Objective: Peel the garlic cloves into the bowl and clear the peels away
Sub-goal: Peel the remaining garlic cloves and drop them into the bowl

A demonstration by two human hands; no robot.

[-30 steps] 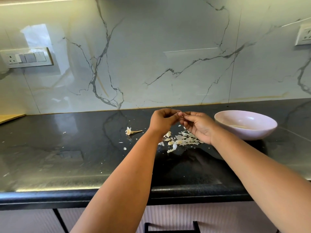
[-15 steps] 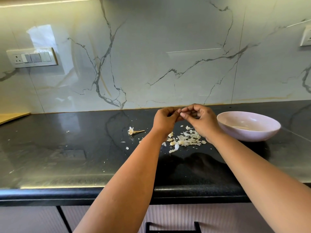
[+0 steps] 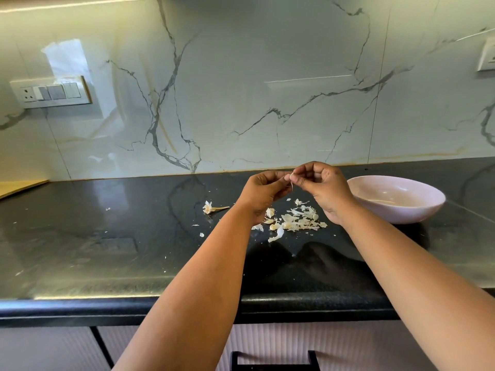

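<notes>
Black counter (image 3: 80, 236) spans mid-frame. Bowl (image 3: 417, 210) right of centre, near for dropping cloves. Peel pile (image 3: 294, 223) lies below the hands. Left hand (image 3: 263, 191) and right hand (image 3: 324, 186) pinch one clove (image 3: 292, 175) between fingertips, stripping skin.

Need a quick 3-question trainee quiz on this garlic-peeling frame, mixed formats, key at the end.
1. True or false: the bowl sits on the person's left side.
2. Where does the pile of peels lie?
A. in the bowl
B. on the counter below the hands
C. on the floor
3. Fill in: the left hand and right hand pinch a small ____ between their fingertips.

Key: 1 false; 2 B; 3 garlic clove, mostly hidden by the fingers.
</notes>
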